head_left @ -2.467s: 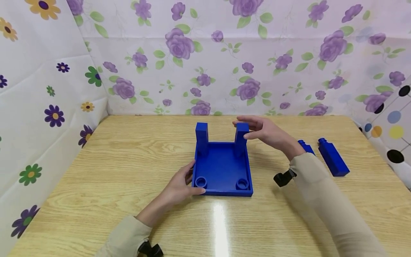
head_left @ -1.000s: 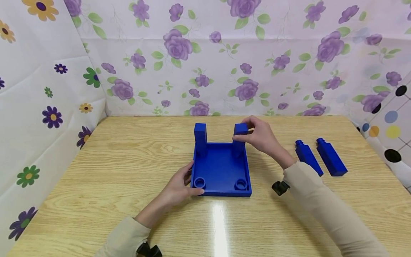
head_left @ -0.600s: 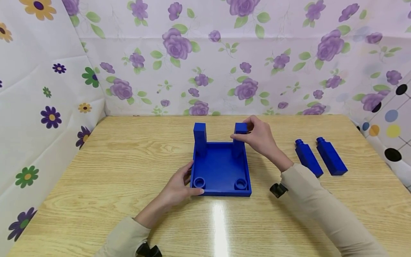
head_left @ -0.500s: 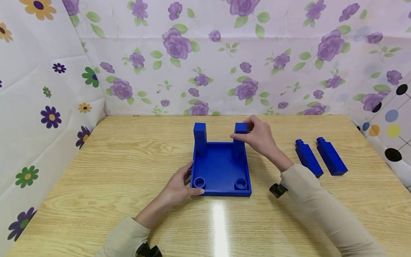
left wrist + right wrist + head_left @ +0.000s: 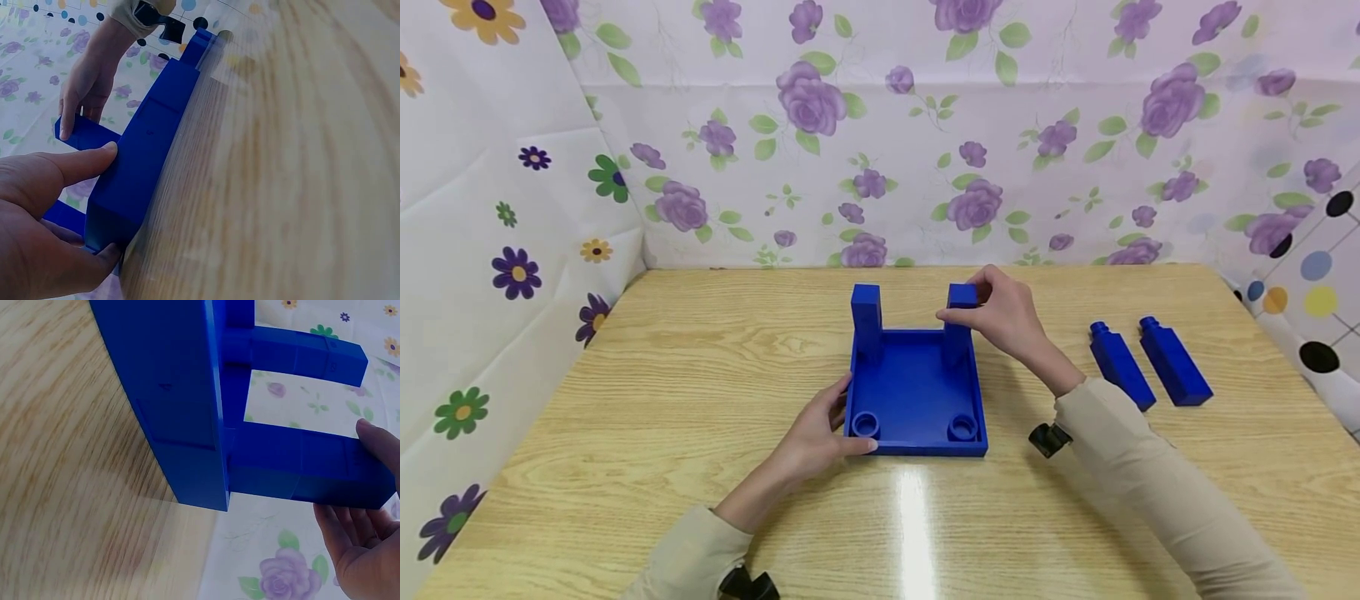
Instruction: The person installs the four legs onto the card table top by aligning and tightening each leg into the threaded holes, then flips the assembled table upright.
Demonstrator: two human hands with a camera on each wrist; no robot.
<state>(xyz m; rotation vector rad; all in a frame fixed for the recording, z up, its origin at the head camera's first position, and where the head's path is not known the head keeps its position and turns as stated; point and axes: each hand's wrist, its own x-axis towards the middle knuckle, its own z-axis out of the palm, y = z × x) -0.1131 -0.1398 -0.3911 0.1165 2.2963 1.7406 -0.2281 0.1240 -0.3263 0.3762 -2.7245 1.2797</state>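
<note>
**Left hand on the blue tray, right hand on a post**

From the head view I lost the tips of the left hand's longer fingers behind the tray's side, and those of the right behind the post. My right-wrist view cut that hand off at the edge, and the tray's wall hid the post's foot there; the left-wrist view showed me only the tray's outside.

The left fingers were parted just enough to grip the near left corner, thumb against the near wall, the others at the left side. The right hand pinched the post near its top, thumb across the near face.

The tray sat on the wooden table, the held post upright in its far right corner, a second post in the far left. Round sockets occupied both near corners. Two loose posts lay to the right, side by side.
</note>
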